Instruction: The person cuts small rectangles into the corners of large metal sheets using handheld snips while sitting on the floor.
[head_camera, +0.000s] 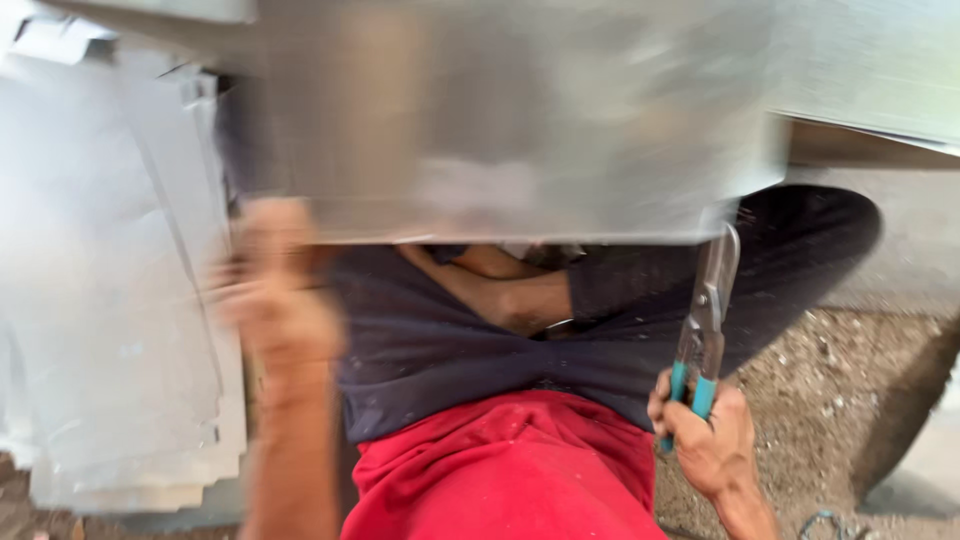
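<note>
Your right hand (712, 445) is clamped around the teal handles of the tin snips (702, 335), fingers wrapped tight, handles squeezed close together. The snips point up, their blades meeting the lower right edge of the sheet metal panel (520, 120); whether the blades are actually in the metal, can't tell, edge is blurred. The panel spans the top of the view, over your crossed legs in dark trousers (480, 340). Your left hand (275, 290) is at the panel's lower left corner, heavily motion-blurred; it seems to be on the edge, but finger state can't be made out. Red shirt (510, 470) fills the bottom centre. A stack of flat metal sheets (110, 300) lies just beside your left arm. Gritty concrete ground (840, 400) to the right of the snips hand.
</note>
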